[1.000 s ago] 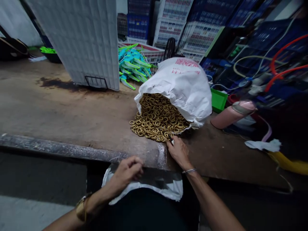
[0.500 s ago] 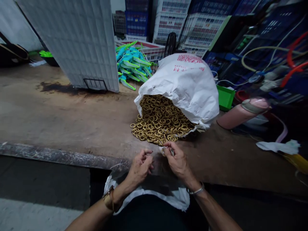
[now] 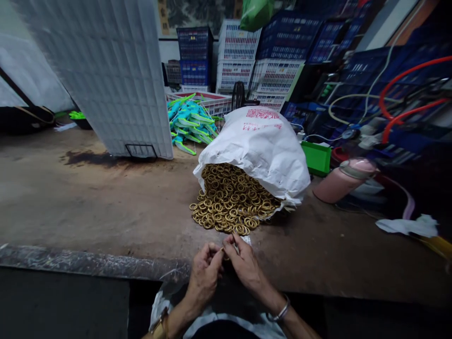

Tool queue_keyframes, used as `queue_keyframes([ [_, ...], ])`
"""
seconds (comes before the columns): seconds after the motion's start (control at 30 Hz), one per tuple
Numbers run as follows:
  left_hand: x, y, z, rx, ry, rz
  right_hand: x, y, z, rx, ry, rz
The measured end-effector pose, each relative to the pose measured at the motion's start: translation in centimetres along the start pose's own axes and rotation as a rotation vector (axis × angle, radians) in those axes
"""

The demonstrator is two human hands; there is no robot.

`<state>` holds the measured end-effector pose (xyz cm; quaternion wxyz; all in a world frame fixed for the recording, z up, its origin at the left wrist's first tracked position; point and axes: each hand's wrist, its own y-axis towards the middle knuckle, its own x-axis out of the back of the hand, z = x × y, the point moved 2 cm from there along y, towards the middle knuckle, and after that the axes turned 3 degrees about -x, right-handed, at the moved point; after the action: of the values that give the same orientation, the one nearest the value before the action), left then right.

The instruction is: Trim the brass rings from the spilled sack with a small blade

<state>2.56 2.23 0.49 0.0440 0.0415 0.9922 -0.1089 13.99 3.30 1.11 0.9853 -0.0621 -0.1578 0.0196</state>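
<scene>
Head view, the only one: a white woven sack (image 3: 257, 146) with red print is seen on its side on the wooden bench (image 3: 123, 202), its mouth turned toward the worker. A heap of brass-coloured rings (image 3: 229, 207) is spilled from it, part on the bench top, part held inside. Both hands are brought together near the bench edge, just in front of the heap. By the left hand (image 3: 205, 270), thumb and forefinger are closed together, apparently on a single brass-coloured ring (image 3: 227, 258), half hidden between the hands. The right hand (image 3: 245, 266) is curled in close beside it; whether anything is gripped there cannot be told. One piece is judged to be in hand, midway through being handled. By far the larger share is judged untouched, the sack being well filled. How many have been finished cannot be told: the pale-edged cloth (image 3: 158, 308) below the bench edge is partly covered by the arms, and any contents are hidden.
</scene>
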Motion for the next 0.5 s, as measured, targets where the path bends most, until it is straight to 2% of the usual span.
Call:
queue_keyframes([
  [0.13, 0.0, -0.2, 0.1, -0.205, 0.072, -0.019, -0.8, -0.3, -0.7, -0.372, 0.341, 0.183],
  [0.2, 0.4, -0.1, 0.4, -0.286, 0.174, -0.075, -1.1, -0.5, -0.7, -0.452, 0.499, 0.215],
  [0.27, 0.9, 0.0, 0.8, -0.328, 0.25, -0.122, -1.2, -0.5, -0.6, -0.455, 0.575, 0.188],
  [0.33, 1.2, 0.2, 0.9, -0.341, 0.274, -0.122, -1.2, -0.3, -0.5, -0.432, 0.577, 0.149],
  [0.5, 1.4, 0.2, 0.9, -0.304, 0.251, -0.064, -0.8, 0.7, -0.4, -0.29, 0.409, 0.077],
])
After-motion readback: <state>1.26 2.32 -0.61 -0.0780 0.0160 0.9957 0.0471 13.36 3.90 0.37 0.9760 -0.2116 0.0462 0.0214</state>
